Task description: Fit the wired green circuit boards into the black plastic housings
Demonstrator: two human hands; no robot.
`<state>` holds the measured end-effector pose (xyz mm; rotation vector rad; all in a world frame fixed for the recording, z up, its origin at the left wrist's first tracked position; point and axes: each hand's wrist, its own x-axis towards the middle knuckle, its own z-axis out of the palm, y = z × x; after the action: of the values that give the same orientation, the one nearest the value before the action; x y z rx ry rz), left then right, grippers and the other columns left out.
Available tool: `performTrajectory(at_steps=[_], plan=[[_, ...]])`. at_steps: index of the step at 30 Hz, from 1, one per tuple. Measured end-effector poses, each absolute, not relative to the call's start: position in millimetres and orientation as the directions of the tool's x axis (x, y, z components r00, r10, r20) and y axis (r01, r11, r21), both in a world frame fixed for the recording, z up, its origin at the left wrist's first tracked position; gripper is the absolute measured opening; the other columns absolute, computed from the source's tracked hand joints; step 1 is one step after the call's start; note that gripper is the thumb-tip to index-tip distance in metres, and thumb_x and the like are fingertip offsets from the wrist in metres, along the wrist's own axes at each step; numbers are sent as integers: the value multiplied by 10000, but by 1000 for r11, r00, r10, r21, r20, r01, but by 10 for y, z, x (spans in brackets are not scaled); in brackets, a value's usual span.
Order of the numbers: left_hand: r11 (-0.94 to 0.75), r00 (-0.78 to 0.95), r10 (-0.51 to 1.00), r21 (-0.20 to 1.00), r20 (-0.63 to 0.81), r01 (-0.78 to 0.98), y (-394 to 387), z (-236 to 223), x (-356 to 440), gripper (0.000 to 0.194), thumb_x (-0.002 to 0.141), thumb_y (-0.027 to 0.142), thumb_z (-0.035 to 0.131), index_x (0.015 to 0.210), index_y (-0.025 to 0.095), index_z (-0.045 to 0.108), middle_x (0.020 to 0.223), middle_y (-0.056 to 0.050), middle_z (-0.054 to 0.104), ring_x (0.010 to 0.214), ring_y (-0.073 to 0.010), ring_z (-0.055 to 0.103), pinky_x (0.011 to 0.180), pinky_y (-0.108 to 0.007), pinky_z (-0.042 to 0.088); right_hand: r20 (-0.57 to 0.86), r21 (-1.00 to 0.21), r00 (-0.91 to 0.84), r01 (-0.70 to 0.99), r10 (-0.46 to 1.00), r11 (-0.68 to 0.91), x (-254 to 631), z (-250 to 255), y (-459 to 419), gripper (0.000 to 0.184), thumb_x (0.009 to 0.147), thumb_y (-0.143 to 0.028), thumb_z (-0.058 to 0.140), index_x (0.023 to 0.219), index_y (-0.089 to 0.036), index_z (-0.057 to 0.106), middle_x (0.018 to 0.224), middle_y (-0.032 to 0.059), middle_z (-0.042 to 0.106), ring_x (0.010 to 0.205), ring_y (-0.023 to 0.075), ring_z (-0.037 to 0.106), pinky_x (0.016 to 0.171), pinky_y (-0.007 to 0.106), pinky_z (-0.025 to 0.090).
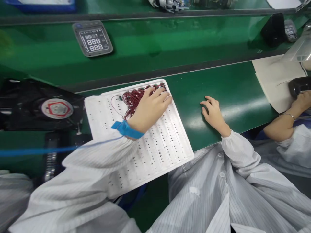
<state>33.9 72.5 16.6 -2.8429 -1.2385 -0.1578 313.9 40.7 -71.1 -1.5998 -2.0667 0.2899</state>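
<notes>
My left hand, a blue wrist strap around its wrist, lies palm down over a bundle of thin dark red wires. Its fingers are spread towards the far right corner of a white foam tray; the palm side is hidden. Rows of small dark marks or holes cover the tray. One wire loops out to the left from the bundle, with a small green piece near it. To the right of the tray, my right hand hovers over or rests on the green table, fingers apart and holding nothing.
Behind the tray, a digital display unit is fixed to the green back panel. A black device with a round red-and-white label stands at left. A blue cord runs left from the strap. At right, another person's hand touches a black object.
</notes>
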Motion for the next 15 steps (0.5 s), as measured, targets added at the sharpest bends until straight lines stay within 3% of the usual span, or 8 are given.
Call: performTrajectory(at_steps=[6,12,15], plan=[[-764,770,634,-217,-74,608,1041,155,304,368,1022,82,277,1046,99,644,1058,-135,676,1093,-283,595,977,-447,458,277,-505,-178,809,944,301,3103,-745,372,272,971,-182,478,1126,-171,702,1358,174,588,1222,284,520,1091,504,448],[-743,741,661,-242,-120,624,1245,-20,270,261,1009,266,467,939,125,675,955,-155,692,990,-356,609,866,-450,432,292,-537,-241,760,925,367,3240,-776,552,293,982,-168,445,1107,-181,710,1348,151,613,1241,259,537,1075,469,448],[-750,734,658,-220,-166,623,1249,-13,313,257,1004,240,476,917,144,698,933,-149,717,969,-354,630,859,-460,426,300,-530,-209,775,931,345,3573,-683,996,294,956,-159,453,1102,-162,708,1323,165,628,1291,269,533,1098,480,409]])
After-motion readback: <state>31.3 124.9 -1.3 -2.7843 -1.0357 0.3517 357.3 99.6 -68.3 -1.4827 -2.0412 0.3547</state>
